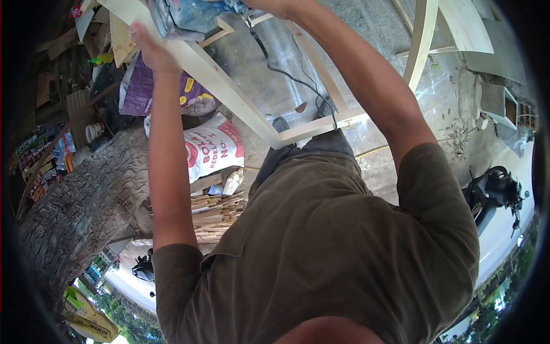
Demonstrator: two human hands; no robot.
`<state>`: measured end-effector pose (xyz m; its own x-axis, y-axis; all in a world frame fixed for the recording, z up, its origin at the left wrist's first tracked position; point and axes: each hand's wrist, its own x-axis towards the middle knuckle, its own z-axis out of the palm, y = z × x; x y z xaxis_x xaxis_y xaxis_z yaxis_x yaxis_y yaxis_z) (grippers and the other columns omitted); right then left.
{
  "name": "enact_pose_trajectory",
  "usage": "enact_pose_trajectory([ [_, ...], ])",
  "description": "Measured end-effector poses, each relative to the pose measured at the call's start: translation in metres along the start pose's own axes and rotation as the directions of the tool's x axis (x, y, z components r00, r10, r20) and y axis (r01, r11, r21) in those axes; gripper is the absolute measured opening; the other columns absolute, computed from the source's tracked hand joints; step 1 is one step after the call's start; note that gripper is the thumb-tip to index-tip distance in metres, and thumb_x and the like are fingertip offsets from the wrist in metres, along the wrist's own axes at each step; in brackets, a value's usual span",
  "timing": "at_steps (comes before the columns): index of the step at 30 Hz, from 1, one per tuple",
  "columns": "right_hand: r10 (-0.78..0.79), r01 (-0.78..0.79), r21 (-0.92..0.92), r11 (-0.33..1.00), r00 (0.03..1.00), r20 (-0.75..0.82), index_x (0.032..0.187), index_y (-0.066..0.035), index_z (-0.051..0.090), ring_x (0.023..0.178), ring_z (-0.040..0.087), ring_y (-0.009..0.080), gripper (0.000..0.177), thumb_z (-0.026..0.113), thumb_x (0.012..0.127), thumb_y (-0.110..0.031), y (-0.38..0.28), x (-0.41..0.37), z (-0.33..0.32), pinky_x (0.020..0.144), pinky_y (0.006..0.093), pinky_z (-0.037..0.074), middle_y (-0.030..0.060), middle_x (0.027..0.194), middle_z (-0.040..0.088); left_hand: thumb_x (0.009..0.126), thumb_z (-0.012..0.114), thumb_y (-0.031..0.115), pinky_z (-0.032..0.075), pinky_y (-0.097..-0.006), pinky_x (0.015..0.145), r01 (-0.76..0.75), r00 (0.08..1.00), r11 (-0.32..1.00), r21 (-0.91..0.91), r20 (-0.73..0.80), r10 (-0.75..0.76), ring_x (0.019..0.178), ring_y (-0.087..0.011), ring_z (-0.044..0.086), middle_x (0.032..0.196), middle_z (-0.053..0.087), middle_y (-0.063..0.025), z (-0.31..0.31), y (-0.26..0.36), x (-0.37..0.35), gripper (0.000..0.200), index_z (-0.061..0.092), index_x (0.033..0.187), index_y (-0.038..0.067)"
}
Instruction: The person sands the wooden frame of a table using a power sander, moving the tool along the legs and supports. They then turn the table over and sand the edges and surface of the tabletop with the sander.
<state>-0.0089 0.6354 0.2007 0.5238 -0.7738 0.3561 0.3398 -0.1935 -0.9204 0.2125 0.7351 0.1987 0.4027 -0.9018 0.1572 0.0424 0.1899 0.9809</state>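
Observation:
A pale wooden frame (229,94) stretches from the upper left to a corner near my waist. My left hand (153,53) grips its left beam, with the thumb along the outer edge. On top of that beam, at the upper edge of the view, sits a blue, dusty power tool (197,16) with a black cord trailing from it. My right hand (275,6) is at the tool's right end, closed on it and partly cut off by the edge of view.
Below the left beam lie a purple sack (136,86) and a white and red sack (213,148). Thin wood strips (215,217) and a thick log (86,200) are at left. A curved wooden piece (423,43) stands upper right; a motorcycle (497,189) is far right.

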Motion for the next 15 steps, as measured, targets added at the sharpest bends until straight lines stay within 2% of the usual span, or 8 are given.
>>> enact_pose_trajectory([
  [3, 0.198, -0.224, -0.398, 0.890, 0.974, -0.105, 0.142, 0.002, 0.046, 0.115, 0.064, 0.0339, 0.081, 0.088, 0.083, -0.033, -0.017, -0.066, 0.012, 0.101, 0.0418, 0.052, 0.0243, 0.125, 0.063, 0.108, 0.033, 0.067, 0.051, -0.0399, 0.106, -0.077, 0.995, 0.990, 0.118, -0.053, 0.083, 0.123, -0.0278, 0.064, 0.145, 0.057, -0.0186, -0.001, 0.002, 0.032, 0.078, 0.042, 0.152, 0.004],
  [4, 0.256, -0.290, -0.347, 0.892, 0.956, -0.141, 0.144, 0.005, 0.043, 0.118, 0.064, 0.0344, 0.090, 0.088, 0.081, -0.040, -0.012, -0.094, 0.022, 0.102, 0.0417, 0.051, 0.0261, 0.128, 0.063, 0.108, 0.032, 0.066, 0.052, -0.0396, 0.105, -0.059, 0.993, 0.985, 0.165, -0.088, 0.074, 0.121, -0.0279, 0.065, 0.145, 0.057, -0.0197, -0.008, -0.002, 0.039, 0.077, 0.042, 0.152, 0.003],
  [5, 0.311, -0.352, -0.297, 0.887, 0.934, -0.178, 0.146, 0.007, 0.041, 0.122, 0.064, 0.0348, 0.099, 0.089, 0.079, -0.047, -0.006, -0.123, 0.030, 0.104, 0.0415, 0.050, 0.0278, 0.130, 0.064, 0.104, 0.054, 0.055, 0.051, -0.0422, 0.105, -0.046, 0.997, 0.998, 0.045, -0.059, 0.049, 0.119, -0.0333, 0.066, 0.140, 0.058, -0.0251, -0.015, -0.005, 0.049, 0.076, 0.039, 0.152, -0.002],
  [8, 0.526, -0.593, -0.175, 0.786, 0.791, -0.313, 0.145, 0.005, 0.040, 0.114, 0.065, 0.0292, 0.098, 0.093, 0.077, -0.042, -0.013, -0.210, 0.047, 0.101, 0.0386, 0.051, 0.0208, 0.121, 0.065, 0.100, 0.046, 0.075, 0.058, -0.0476, 0.077, -0.153, 0.912, 0.831, 0.535, -0.247, 0.327, 0.081, -0.0363, 0.074, 0.071, 0.070, -0.0192, -0.018, -0.018, 0.091, 0.086, 0.071, 0.088, -0.007],
  [9, 0.630, -0.693, -0.079, 0.717, 0.692, -0.353, 0.146, 0.005, 0.040, 0.112, 0.064, 0.0266, 0.098, 0.094, 0.077, -0.040, -0.024, -0.242, 0.048, 0.100, 0.0368, 0.051, 0.0187, 0.119, 0.065, 0.103, 0.048, 0.069, 0.051, -0.0487, 0.087, 0.190, 0.927, 0.679, 0.709, -0.358, 0.115, 0.094, -0.0368, 0.073, 0.081, 0.073, -0.0201, 0.007, 0.025, 0.071, 0.081, 0.070, 0.097, -0.009],
  [12, 0.578, -0.769, -0.081, 0.634, 0.541, -0.611, 0.145, 0.002, 0.040, 0.102, 0.065, 0.0203, 0.091, 0.092, 0.079, -0.032, -0.073, -0.342, 0.048, 0.090, 0.0342, 0.055, 0.0154, 0.118, 0.064, 0.099, 0.062, 0.063, 0.052, -0.0474, 0.091, -0.260, 0.825, 0.524, 0.811, -0.095, 0.557, 0.097, -0.0365, 0.073, 0.098, 0.076, -0.0224, 0.029, 0.029, 0.042, 0.077, 0.062, 0.131, -0.007],
  [14, 0.456, -0.858, -0.110, 0.501, 0.371, -0.809, 0.146, 0.002, 0.040, 0.086, 0.064, 0.0179, 0.087, 0.090, 0.079, -0.024, -0.127, -0.381, 0.051, 0.074, 0.0312, 0.056, 0.0119, 0.112, 0.063, 0.094, 0.069, 0.045, 0.050, -0.0474, 0.102, -0.247, 0.896, 0.562, 0.789, -0.034, 0.442, 0.114, -0.0391, 0.066, 0.126, 0.061, -0.0282, 0.019, -0.012, 0.010, 0.076, 0.044, 0.144, -0.007],
  [15, 0.416, -0.892, -0.051, 0.449, 0.259, -0.871, 0.147, 0.000, 0.041, 0.094, 0.065, 0.0212, 0.087, 0.090, 0.079, -0.024, -0.148, -0.395, 0.053, 0.082, 0.0344, 0.055, 0.0138, 0.113, 0.062, 0.092, 0.072, 0.036, 0.049, -0.0473, 0.107, -0.248, 0.922, 0.578, 0.777, 0.007, 0.386, 0.123, -0.0405, 0.062, 0.139, 0.053, -0.0312, 0.015, -0.035, -0.008, 0.083, 0.034, 0.151, -0.007],
])
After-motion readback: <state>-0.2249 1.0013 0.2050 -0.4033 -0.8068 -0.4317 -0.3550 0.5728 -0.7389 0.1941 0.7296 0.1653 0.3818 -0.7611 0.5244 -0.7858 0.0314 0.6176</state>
